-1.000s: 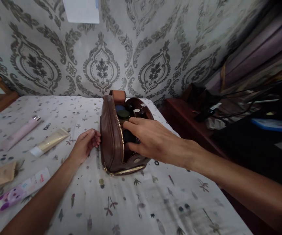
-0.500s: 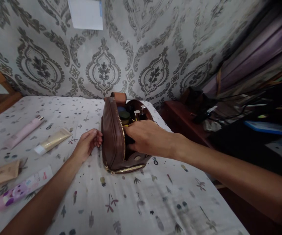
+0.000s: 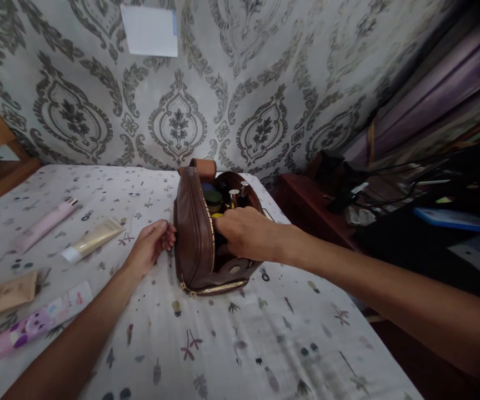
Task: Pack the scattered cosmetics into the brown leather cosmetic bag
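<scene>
A brown leather toiletry bag (image 3: 194, 233) stands unzipped on the patterned sheet, its gold zipper running along the opening. My right hand (image 3: 244, 230) reaches into it from the right, fingers bent down inside. Their tips, and whatever they grip, are hidden. Behind this hand, a dark green-lidded jar (image 3: 213, 199) and a silver-capped bottle (image 3: 234, 195) show in the bag, with a bit of yellow by the fingers. At the bag's left side is my left hand (image 3: 152, 244), loosely curled and holding nothing, its fingertips at or very near the leather.
On the left of the sheet (image 3: 206, 344) lie a pink tube (image 3: 46, 225), a cream-coloured tube (image 3: 94, 240), a beige tube (image 3: 6, 295) and a pink-and-white printed tube (image 3: 42, 321). Patterned wall (image 3: 177, 122) rises behind the bag. Right of the bed are dark red furniture (image 3: 310, 205) and cables.
My right hand has shifted slightly right and down in the bag's opening, uncovering a little more of the yellow thing. My left hand stays beside the bag. The view has moved slightly.
</scene>
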Demonstrator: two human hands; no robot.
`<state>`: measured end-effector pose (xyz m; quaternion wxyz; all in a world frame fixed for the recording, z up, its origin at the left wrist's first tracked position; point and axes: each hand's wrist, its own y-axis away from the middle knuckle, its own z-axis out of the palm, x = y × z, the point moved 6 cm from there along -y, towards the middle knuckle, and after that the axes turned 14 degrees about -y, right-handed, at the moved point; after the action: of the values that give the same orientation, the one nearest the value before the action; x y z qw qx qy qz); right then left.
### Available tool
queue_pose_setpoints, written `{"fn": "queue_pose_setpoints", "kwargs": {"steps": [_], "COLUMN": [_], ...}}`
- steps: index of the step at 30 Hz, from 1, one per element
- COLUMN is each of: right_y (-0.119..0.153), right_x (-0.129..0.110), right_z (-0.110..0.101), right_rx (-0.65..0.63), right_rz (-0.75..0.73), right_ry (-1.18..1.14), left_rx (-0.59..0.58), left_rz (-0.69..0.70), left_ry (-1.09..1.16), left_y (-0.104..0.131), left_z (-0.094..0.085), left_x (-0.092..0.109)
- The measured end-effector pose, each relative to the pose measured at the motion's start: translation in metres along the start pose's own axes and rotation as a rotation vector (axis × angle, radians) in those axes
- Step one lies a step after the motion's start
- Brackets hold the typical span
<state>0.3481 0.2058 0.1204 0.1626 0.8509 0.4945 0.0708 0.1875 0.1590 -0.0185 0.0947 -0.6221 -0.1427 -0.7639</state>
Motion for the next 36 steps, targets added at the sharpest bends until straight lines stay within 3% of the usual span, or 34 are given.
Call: {"fn": "queue_pose_setpoints", "kwargs": {"steps": [13,25,29,33,36], "right_y": [0.004,0.002,0.013,0.037,0.062], "right_x": [-0.002,0.000,0.001,-0.009,-0.036], "right_z": [-0.006,-0.005,-0.018,-0.040,-0.041], "right_rx": [-0.058,0.009,0.097,0.279,0.433], "right_rz": [-0.001,-0.017,-0.041,0.047,-0.090], "right_ry": [-0.009,-0.016,-0.046,-0.122,-0.272], "left_rx": [0.002,-0.012,-0.015,-0.025,-0.022], "left_rz": [0.007,0.022,0.026,0.038,0.057], "left_ry": [-0.003,-0.013,-0.008,-0.015,-0.027], "left_y": [0.001,0.001,0.000,0.000,0.001], "left_z": [0.001,0.001,0.000,-0.001,-0.001], "left_x": [0.001,0.001,-0.001,-0.001,0.000]}}
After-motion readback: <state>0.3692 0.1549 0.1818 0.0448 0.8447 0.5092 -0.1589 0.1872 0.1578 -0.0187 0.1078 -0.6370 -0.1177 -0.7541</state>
